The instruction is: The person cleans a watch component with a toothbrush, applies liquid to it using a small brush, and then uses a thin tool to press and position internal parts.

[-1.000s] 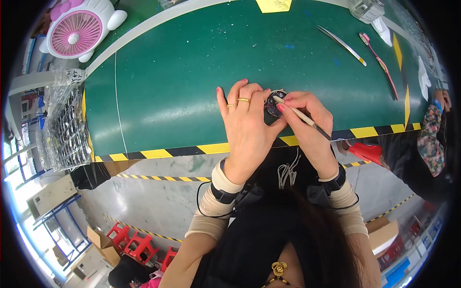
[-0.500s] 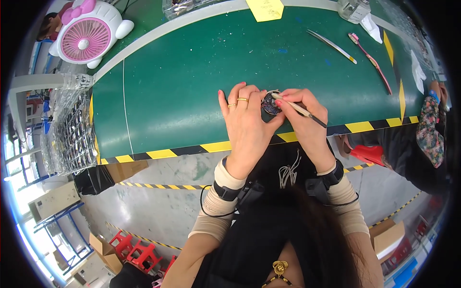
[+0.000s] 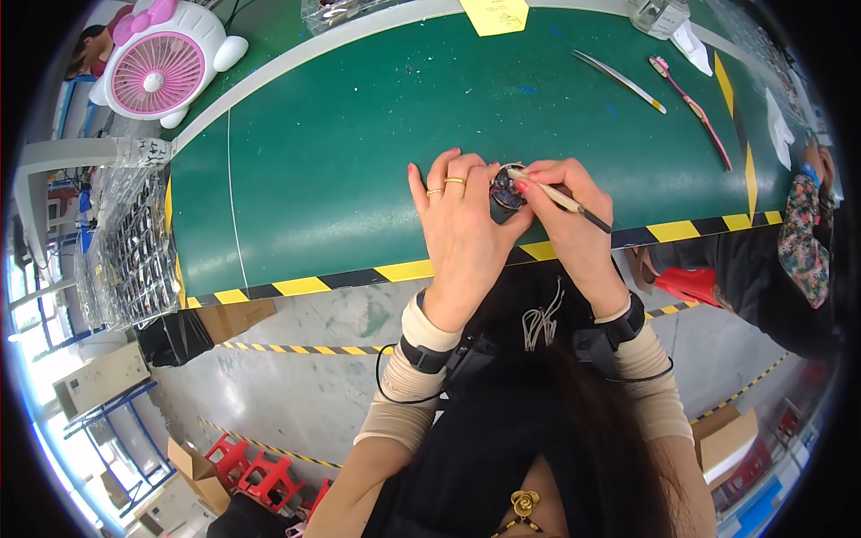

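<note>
Close to the near edge of the green work table, my left hand [image 3: 462, 224] rests palm down, thumb and forefinger against a small round dark part [image 3: 505, 190]. Its other fingers are bent a little, and two of them wear rings. The part has a pale rim and a dark, uneven inside too small to make out. From the right, my right hand [image 3: 578, 224] pinches a thin pale stick-like tool [image 3: 563, 200] with a dark rear end. The tool's front tip lies over the part, partly hidden by the fingers.
Tweezers [image 3: 621, 81] and a pink toothbrush [image 3: 692, 112] lie at the far right, near a glass jar [image 3: 659, 16]. A yellow paper [image 3: 496, 16] is at the back. A pink-and-white fan [image 3: 160, 76] and stacked clear trays [image 3: 130, 242] stand left. Another person's sleeve [image 3: 804, 238] shows at right.
My hands stay at the round part with the same grip. The tool and right fingers have shifted only very slightly; the whole view has moved a touch.
</note>
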A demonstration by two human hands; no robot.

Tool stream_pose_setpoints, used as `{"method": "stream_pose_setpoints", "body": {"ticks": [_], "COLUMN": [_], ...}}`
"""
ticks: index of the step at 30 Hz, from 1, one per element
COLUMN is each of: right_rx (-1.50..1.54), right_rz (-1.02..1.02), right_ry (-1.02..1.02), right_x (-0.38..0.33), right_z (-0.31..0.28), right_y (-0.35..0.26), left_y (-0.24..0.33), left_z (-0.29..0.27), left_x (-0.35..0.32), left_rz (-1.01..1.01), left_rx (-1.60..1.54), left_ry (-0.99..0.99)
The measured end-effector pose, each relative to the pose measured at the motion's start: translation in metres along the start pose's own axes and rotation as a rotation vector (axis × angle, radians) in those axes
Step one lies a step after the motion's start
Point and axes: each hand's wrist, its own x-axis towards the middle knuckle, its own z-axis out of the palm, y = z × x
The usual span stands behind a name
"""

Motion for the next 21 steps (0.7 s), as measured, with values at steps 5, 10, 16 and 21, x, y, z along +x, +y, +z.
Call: {"method": "stream_pose_setpoints", "body": {"ticks": [5, 10, 16, 21], "right_rx": [0.013, -0.022, -0.043, -0.052], "right_rz": [-0.043, -0.055, -0.080, -0.078], "right_ry": [0.008, 0.048, 0.061, 0.038], "right_x": [0.002, 0.001, 0.001, -0.001], "right_z": [-0.001, 0.001, 0.002, 0.000], "right_y": [0.006, 0.004, 0.005, 0.005], "left_y": [0.001, 0.002, 0.001, -0.006], "left_z": [0.001, 0.000, -0.001, -0.012], "left_x": [0.002, 0.000, 0.000, 0.008], "left_rz": [-0.012, -0.009, 0.002, 0.023], "left_rx": [-0.001, 0.008, 0.024, -0.041], "left_ry": [-0.020, -0.021, -0.001, -0.145]}}
